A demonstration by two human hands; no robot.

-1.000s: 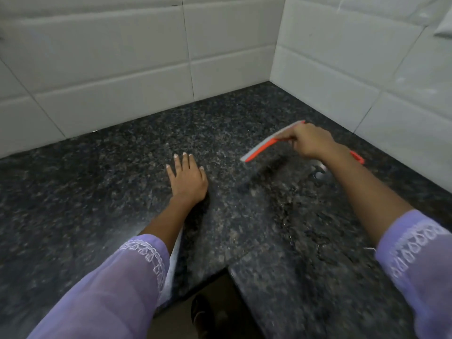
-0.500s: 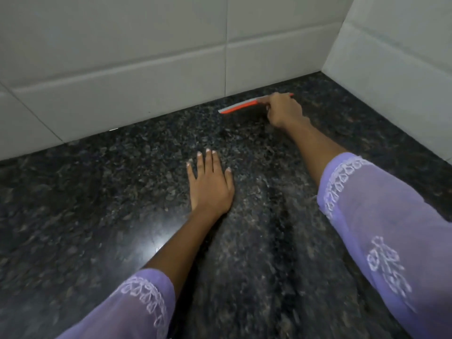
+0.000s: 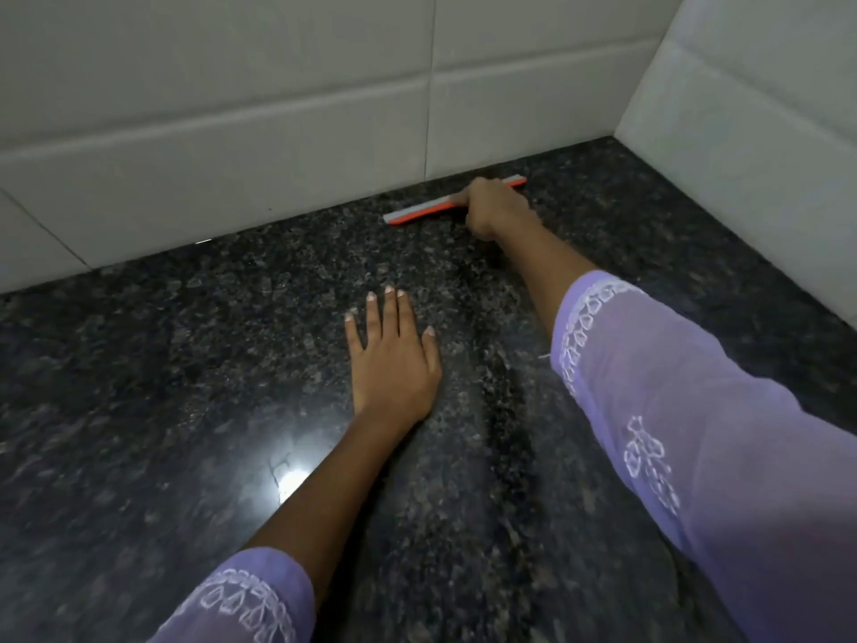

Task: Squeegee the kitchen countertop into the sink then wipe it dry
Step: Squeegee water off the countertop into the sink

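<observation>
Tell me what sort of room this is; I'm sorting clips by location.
Probably a kitchen corner: a dark speckled granite countertop meets white tiled walls, and the right hand holds an orange and grey squeegee near the wall. No sink shows.

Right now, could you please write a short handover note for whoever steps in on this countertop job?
Right hand grips the squeegee, whose blade lies on the countertop close to the back tiled wall, near the corner.
Left hand rests flat on the granite, fingers straight.
Done: squeegee placed at the far edge, seemingly ready for a pull.
Left: draw the water toward the sink, which is out of view, then wipe dry; no cloth is visible.
</observation>
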